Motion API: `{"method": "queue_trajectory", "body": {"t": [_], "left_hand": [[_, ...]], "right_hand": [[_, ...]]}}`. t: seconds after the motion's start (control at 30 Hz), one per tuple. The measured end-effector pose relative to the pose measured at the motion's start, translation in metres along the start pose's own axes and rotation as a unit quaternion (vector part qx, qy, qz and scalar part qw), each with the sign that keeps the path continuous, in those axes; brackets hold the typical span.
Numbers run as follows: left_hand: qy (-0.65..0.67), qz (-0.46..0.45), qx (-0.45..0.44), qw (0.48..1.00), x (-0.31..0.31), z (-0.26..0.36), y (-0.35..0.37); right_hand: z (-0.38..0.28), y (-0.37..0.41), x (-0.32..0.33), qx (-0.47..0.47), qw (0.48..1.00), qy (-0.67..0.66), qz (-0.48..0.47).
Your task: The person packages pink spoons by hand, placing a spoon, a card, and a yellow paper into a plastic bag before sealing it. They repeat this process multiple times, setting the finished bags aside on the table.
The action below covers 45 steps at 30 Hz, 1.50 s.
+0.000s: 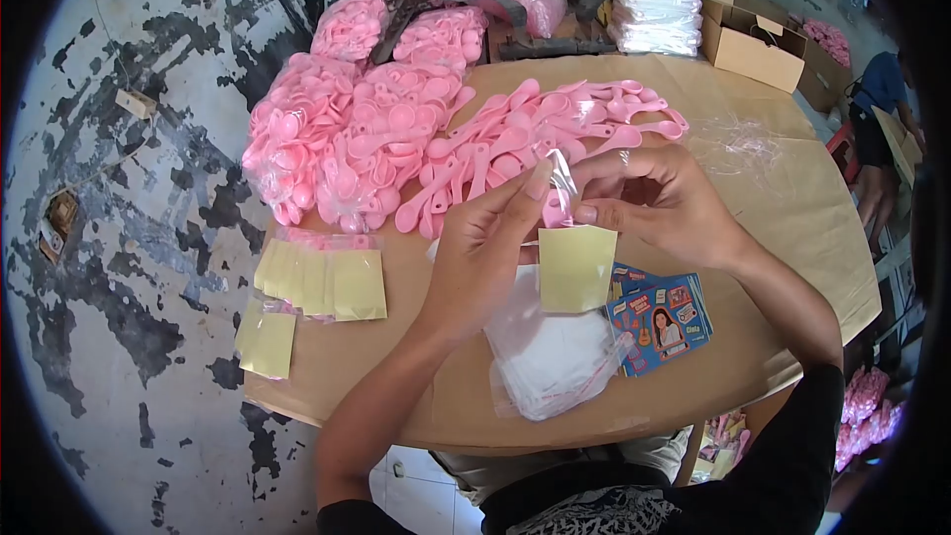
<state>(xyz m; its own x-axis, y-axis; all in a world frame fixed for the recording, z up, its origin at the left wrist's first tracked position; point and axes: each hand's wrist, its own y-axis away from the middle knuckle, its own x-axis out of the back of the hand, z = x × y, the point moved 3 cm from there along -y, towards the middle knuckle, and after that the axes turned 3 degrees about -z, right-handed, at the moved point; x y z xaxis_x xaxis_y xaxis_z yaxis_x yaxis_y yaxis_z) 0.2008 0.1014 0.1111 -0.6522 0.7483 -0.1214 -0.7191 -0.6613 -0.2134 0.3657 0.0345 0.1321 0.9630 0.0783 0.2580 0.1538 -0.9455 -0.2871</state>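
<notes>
Between both hands hangs a small clear packet with a yellow card [577, 270] in its lower part and something pink near the top. My left hand [492, 238] pinches the packet's upper left edge with thumb and fingers. My right hand [662, 200] grips its upper right side, fingers curled and thumb against the plastic. Below the packet lies a stack of clear plastic bags [557, 367]. Printed blue cards [669, 329] are fanned out to the right of the bags. Loose pink spoons [515, 144] are heaped just beyond my hands.
Bags of pink spoons [302, 129] fill the table's back left. Packets with yellow cards [322, 280] lie at the left. An open cardboard box [758, 50] and stacked plastic packs [654, 20] stand at the back. Another person [877, 119] is at the far right.
</notes>
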Motion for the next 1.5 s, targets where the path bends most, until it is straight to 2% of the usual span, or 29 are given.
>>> {"method": "queue_trajectory", "body": {"t": [0.07,0.17,0.27,0.3,0.4,0.53,0.67,0.77,0.9,1.1,1.2,1.27,1.33,1.37,1.4,1.47,1.5], "left_hand": [[-0.041,-0.002,0.000,0.999,0.000,0.000,0.002],[-0.064,-0.007,0.010,0.998,0.002,0.002,0.004],[0.011,-0.017,0.054,0.998,0.004,0.010,0.002],[0.049,-0.021,0.073,0.996,0.005,0.012,0.001],[0.077,-0.070,0.044,0.994,0.010,0.010,-0.001],[0.058,-0.055,0.048,0.996,0.010,0.011,-0.001],[0.054,-0.068,0.034,0.996,0.012,0.014,-0.001],[0.033,-0.087,0.028,0.995,0.016,0.013,-0.001],[-0.032,-0.098,-0.011,0.995,0.018,0.011,-0.002],[0.083,-0.159,0.035,0.983,0.022,0.010,-0.003],[-0.091,-0.102,0.007,0.991,0.018,0.014,-0.002],[-0.063,-0.102,0.004,0.993,0.018,0.015,-0.003],[-0.074,-0.101,-0.007,0.992,0.021,0.014,-0.004],[-0.094,-0.098,0.007,0.991,0.022,0.016,-0.004],[-0.088,-0.118,-0.017,0.989,0.021,0.015,-0.004],[-0.074,-0.153,-0.062,0.983,0.018,0.007,-0.004],[-0.084,-0.144,-0.045,0.985,0.015,0.010,-0.001]], "right_hand": [[-0.002,0.000,-0.002,0.024,1.000,-0.014,-0.008],[0.006,-0.003,-0.001,0.097,0.994,0.032,-0.045],[-0.002,0.002,0.005,-0.043,0.999,-0.004,-0.012],[-0.003,0.002,0.005,-0.030,1.000,0.001,-0.005],[0.001,0.001,0.005,-0.006,1.000,0.012,0.021],[-0.001,0.002,0.005,0.004,0.998,0.005,0.065],[0.002,0.004,0.008,0.071,0.996,0.026,0.055],[0.008,0.001,0.017,0.167,0.985,0.048,0.016],[0.003,0.001,0.022,0.233,0.962,0.144,-0.011],[0.000,0.001,0.021,0.268,0.940,0.210,-0.021],[-0.009,0.000,0.023,0.302,0.907,0.292,-0.041],[-0.012,0.000,0.026,0.334,0.872,0.357,-0.038],[-0.006,0.001,0.035,0.266,0.917,0.298,0.020],[-0.005,0.000,0.032,0.231,0.935,0.269,0.025],[-0.003,0.000,0.029,0.195,0.951,0.240,0.031],[-0.007,0.004,0.012,0.117,0.968,0.223,-0.010],[-0.008,0.006,0.006,0.077,0.968,0.235,-0.034]]}}
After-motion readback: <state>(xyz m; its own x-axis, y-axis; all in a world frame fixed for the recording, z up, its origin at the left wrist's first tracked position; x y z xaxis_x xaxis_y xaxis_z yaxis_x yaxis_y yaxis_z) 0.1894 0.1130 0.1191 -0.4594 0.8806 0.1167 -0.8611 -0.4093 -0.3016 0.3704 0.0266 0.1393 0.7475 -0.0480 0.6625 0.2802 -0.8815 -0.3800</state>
